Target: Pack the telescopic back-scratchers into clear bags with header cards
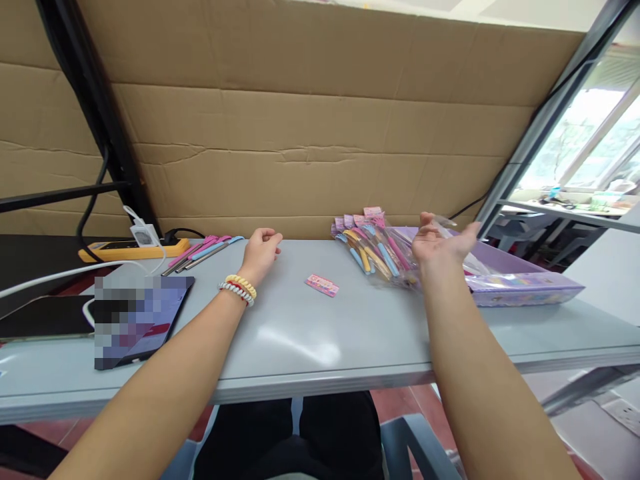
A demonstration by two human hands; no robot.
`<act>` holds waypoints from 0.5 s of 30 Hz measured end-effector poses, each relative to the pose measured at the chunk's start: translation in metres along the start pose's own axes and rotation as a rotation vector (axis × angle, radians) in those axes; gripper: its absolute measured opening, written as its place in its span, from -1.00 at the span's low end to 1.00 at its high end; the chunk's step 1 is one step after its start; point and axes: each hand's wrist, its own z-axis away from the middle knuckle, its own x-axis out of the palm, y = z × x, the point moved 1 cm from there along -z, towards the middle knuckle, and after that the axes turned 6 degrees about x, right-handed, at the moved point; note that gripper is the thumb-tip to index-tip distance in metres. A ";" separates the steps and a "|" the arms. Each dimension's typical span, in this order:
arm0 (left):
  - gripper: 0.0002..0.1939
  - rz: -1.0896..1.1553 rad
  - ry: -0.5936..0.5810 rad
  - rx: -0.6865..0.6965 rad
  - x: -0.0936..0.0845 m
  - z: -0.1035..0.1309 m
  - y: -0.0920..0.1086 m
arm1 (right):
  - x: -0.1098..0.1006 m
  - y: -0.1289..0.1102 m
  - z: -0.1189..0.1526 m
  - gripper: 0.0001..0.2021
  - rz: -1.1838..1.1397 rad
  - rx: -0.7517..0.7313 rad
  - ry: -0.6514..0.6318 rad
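Note:
My left hand (261,255) rests on the grey table with its fingers loosely curled, and nothing shows in them. Just left of it lie several slim pens (204,252) in pink, blue and grey. My right hand (440,248) is turned palm up, fingers and thumb apart, over the near left part of a shallow purple box (525,290). Clear plastic (477,257) shows behind this hand and inside the box. Left of the hand is a pile of plastic-wrapped pens (377,250) with pink header cards. A small pink printed card (322,285) lies flat between my hands.
A tablet (150,320) with a blurred screen lies at the left, a white cable crossing near it. Behind stands a yellow power strip (135,251) with a white plug (144,233). A cardboard panel (320,133) closes off the back, between metal posts.

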 end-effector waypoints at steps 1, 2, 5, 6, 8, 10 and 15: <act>-0.74 -0.009 -0.014 -0.001 0.000 0.000 0.000 | -0.002 0.000 0.001 -0.58 -0.008 -0.025 -0.018; -0.74 -0.019 -0.026 -0.001 0.001 0.001 0.000 | -0.002 0.000 0.003 -0.56 0.006 -0.045 -0.056; -0.77 -0.050 -0.064 0.005 0.002 0.002 0.000 | -0.002 0.005 0.006 -0.53 0.028 -0.025 -0.213; -0.77 -0.060 -0.075 0.007 0.002 0.003 0.001 | -0.001 0.007 0.007 -0.56 -0.005 -0.009 -0.239; -0.79 -0.077 -0.093 0.016 0.002 0.003 0.000 | -0.001 0.007 0.006 -0.71 -0.112 -0.001 -0.216; -0.79 -0.091 -0.108 0.027 0.002 0.003 -0.001 | -0.001 0.005 0.003 -0.87 -0.218 -0.041 -0.122; -0.80 -0.126 -0.160 0.063 0.003 0.001 -0.006 | -0.001 0.000 -0.003 -0.84 -0.132 -0.128 -0.031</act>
